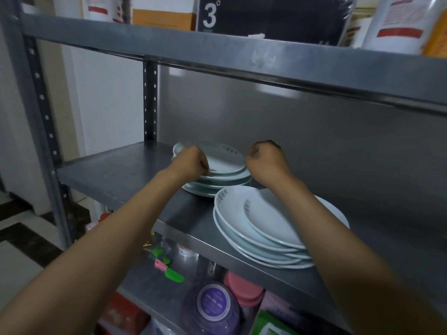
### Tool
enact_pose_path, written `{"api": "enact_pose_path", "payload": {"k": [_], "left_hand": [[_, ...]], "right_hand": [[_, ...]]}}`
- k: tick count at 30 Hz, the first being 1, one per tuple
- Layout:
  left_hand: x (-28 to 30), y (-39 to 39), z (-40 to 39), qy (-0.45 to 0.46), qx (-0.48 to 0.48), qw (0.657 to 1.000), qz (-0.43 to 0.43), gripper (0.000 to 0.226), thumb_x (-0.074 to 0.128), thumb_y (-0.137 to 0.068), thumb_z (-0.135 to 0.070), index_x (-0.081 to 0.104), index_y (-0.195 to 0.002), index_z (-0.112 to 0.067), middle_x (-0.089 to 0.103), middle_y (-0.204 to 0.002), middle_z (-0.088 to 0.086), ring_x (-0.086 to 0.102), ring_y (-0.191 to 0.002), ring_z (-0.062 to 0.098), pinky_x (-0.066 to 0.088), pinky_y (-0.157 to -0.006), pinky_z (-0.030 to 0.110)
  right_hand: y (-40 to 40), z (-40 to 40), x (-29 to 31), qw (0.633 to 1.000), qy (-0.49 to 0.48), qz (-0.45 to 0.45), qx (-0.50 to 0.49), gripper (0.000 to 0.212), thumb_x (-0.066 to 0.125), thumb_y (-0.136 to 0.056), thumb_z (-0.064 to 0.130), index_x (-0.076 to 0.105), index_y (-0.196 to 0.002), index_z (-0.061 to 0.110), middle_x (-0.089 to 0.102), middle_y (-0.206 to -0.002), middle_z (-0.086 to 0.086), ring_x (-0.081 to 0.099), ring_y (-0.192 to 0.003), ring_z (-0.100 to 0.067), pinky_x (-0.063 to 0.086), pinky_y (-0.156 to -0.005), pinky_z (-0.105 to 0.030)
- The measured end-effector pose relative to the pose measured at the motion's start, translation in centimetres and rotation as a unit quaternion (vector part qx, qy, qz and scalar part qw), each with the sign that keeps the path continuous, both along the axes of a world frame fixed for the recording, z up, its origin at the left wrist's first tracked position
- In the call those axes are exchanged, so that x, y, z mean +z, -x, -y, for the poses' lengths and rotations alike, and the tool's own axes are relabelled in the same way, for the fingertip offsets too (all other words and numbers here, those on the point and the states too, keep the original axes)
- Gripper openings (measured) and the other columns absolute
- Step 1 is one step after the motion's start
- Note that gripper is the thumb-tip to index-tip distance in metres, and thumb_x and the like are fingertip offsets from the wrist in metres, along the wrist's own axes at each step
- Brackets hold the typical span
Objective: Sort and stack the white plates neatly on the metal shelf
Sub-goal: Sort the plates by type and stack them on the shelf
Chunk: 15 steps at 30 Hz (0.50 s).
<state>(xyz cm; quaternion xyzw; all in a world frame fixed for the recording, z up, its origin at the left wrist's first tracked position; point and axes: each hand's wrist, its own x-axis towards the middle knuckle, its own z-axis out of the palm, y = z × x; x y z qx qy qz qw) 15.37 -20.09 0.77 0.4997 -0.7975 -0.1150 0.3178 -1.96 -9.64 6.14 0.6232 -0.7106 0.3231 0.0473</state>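
Note:
Two stacks of white plates stand on the middle metal shelf (116,170). The far stack (225,163) holds several plates, and its top plate sits slightly askew. My left hand (191,162) grips the left rim of that top plate with curled fingers. My right hand (266,159) grips the plate's right rim, fingers curled. The near stack (254,226) lies closer to the shelf's front edge, uneven, with its plates shifted to the right; my right forearm crosses over it.
The upper shelf (242,56) carries a dark box (271,15), a cardboard box and white containers. The lower shelf holds a purple-lidded tub (212,303), a pink lid, green and pink utensils and packets. A perforated upright post (150,102) stands behind the shelf.

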Motion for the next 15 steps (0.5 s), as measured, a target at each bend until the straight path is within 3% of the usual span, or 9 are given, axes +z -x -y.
{"api": "enact_pose_path", "payload": {"k": [3,5,7,10,11,13,15], "left_hand": [[-0.1,-0.1,-0.4,-0.044,0.019,0.999,0.023,0.008,0.072,-0.081,-0.017,0.076,-0.088,-0.015,0.066,-0.085,0.0,0.059,-0.094,0.026,0.042,-0.099,0.047],[-0.2,0.1,-0.7,-0.057,0.036,0.997,0.05,0.012,0.065,-0.085,-0.021,0.075,-0.091,-0.018,0.069,-0.094,0.003,0.059,-0.101,0.033,0.035,-0.103,0.058],[-0.2,0.4,-0.8,-0.07,0.028,0.994,0.076,0.018,0.055,-0.087,-0.019,0.073,-0.092,-0.017,0.07,-0.101,0.006,0.059,-0.102,0.035,0.035,-0.103,0.059],[0.7,1.0,-2.4,-0.052,0.034,0.99,0.129,0.025,0.044,-0.089,-0.014,0.063,-0.073,-0.015,0.067,-0.096,0.01,0.058,-0.094,0.032,0.04,-0.097,0.052],[1.2,1.4,-3.3,-0.035,0.048,0.988,0.142,0.026,0.041,-0.09,-0.012,0.064,-0.078,-0.014,0.065,-0.098,0.011,0.056,-0.094,0.032,0.039,-0.091,0.045],[2.3,2.6,-5.1,0.007,0.062,0.989,0.133,0.032,0.038,-0.092,-0.008,0.064,-0.11,-0.012,0.063,-0.119,0.013,0.055,-0.109,0.033,0.034,-0.088,0.04],[3.5,4.5,-7.6,0.076,0.034,0.99,0.112,0.036,0.038,-0.094,-0.009,0.056,-0.125,-0.011,0.054,-0.134,0.013,0.046,-0.125,0.033,0.029,-0.105,0.051]], "right_hand": [[0.2,-0.9,-0.3,1.0,0.002,-0.002,0.007,0.019,0.055,-0.08,0.014,0.065,-0.092,0.002,0.067,-0.094,-0.015,0.063,-0.085,-0.032,0.056,-0.075,-0.038],[0.6,-1.7,-0.5,1.0,0.008,-0.009,0.009,0.022,0.056,-0.081,0.014,0.063,-0.099,0.003,0.063,-0.101,-0.013,0.06,-0.089,-0.031,0.054,-0.079,-0.039],[1.2,-2.4,-0.5,1.0,0.013,-0.014,0.009,0.024,0.057,-0.082,0.015,0.061,-0.103,0.004,0.061,-0.105,-0.012,0.058,-0.092,-0.03,0.052,-0.081,-0.039],[2.2,-3.6,-0.4,1.0,0.015,-0.01,0.006,0.022,0.057,-0.084,0.017,0.061,-0.1,0.003,0.061,-0.103,-0.012,0.058,-0.089,-0.03,0.053,-0.079,-0.039],[2.7,-4.0,-0.4,1.0,0.017,-0.009,0.005,0.021,0.057,-0.083,0.018,0.061,-0.098,0.003,0.062,-0.102,-0.012,0.058,-0.089,-0.031,0.053,-0.079,-0.039],[3.6,-4.9,-0.4,1.0,0.023,-0.008,0.008,0.022,0.057,-0.083,0.017,0.061,-0.099,0.003,0.062,-0.103,-0.012,0.059,-0.091,-0.031,0.053,-0.081,-0.04],[4.8,-6.0,-0.4,0.999,0.035,-0.028,0.003,0.025,0.056,-0.083,0.016,0.061,-0.104,0.004,0.061,-0.108,-0.013,0.056,-0.099,-0.031,0.051,-0.085,-0.041]]}}
